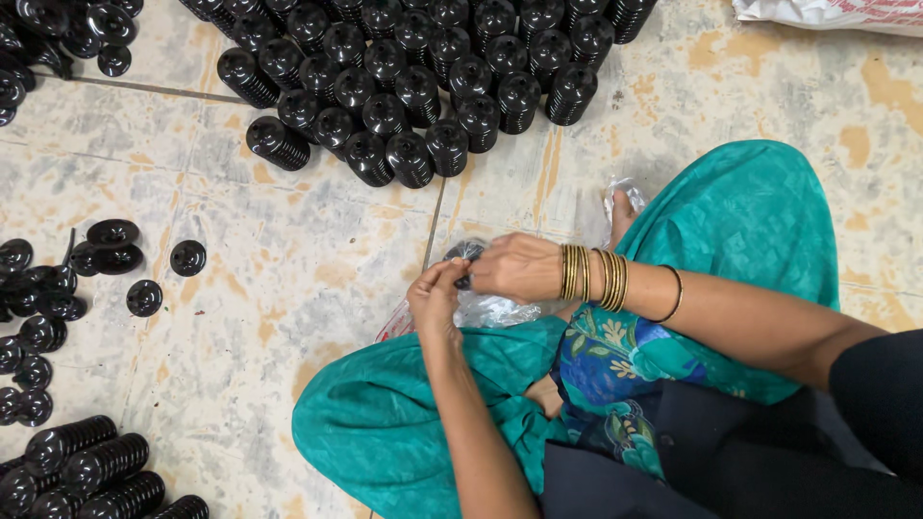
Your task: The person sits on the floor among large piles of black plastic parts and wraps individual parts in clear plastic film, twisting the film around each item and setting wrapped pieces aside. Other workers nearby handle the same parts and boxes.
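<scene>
My left hand (435, 296) and my right hand (514, 266) meet in front of my knees, both pinching a clear plastic bag (490, 309) that lies on the floor. A small black round part (465, 252) shows inside the bag between my fingers. Gold bangles (594, 277) ring my right wrist. My legs, in teal cloth (750, 211), are folded under my arms.
Many upright stacks of black round discs (404, 86) stand at the top. Loose black discs (115, 259) are scattered at left, and lying stacks (87, 471) fill the bottom left. A white sack (836, 12) edges the top right. The floor is mottled tile.
</scene>
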Action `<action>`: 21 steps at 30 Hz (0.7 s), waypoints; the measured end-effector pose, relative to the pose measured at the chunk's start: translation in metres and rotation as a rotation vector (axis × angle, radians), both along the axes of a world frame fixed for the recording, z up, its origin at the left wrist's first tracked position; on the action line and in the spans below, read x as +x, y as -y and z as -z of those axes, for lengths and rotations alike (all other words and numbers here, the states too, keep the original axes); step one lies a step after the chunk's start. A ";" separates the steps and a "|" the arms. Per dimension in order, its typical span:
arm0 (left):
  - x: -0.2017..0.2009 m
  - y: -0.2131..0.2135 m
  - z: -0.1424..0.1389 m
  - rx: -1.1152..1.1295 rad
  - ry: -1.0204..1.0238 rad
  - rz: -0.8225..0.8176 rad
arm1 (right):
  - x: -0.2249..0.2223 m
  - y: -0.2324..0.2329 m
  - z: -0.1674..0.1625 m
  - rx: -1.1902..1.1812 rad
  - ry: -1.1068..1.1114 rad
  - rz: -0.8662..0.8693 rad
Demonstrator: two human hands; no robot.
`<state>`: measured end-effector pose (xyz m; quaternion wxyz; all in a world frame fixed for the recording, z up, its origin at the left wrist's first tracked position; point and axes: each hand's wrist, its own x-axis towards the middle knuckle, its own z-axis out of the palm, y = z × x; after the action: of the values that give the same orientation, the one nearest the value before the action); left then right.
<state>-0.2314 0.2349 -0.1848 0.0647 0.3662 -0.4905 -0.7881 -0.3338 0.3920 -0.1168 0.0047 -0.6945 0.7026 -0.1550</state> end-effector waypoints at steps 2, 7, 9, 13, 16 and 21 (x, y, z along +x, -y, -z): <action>0.000 -0.004 0.005 -0.061 -0.109 0.047 | -0.006 -0.001 -0.009 -0.109 0.115 0.041; 0.006 -0.006 0.005 -0.125 -0.149 0.141 | -0.016 -0.006 -0.022 -0.197 0.335 0.119; 0.009 -0.005 -0.001 -0.128 -0.151 0.159 | -0.016 -0.007 -0.024 -0.201 0.514 0.149; 0.016 -0.006 -0.013 -0.122 -0.150 0.212 | -0.013 -0.009 -0.024 -0.081 0.718 0.246; 0.020 -0.010 -0.016 -0.136 -0.177 0.254 | -0.013 -0.011 -0.023 -0.037 0.754 0.296; 0.020 -0.014 -0.017 -0.118 -0.164 0.278 | -0.016 -0.017 -0.023 -0.044 0.766 0.281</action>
<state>-0.2118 0.2489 -0.1678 0.0164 0.2249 -0.5749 -0.7865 -0.3502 0.4087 -0.0937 0.2300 -0.4837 0.7347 -0.4163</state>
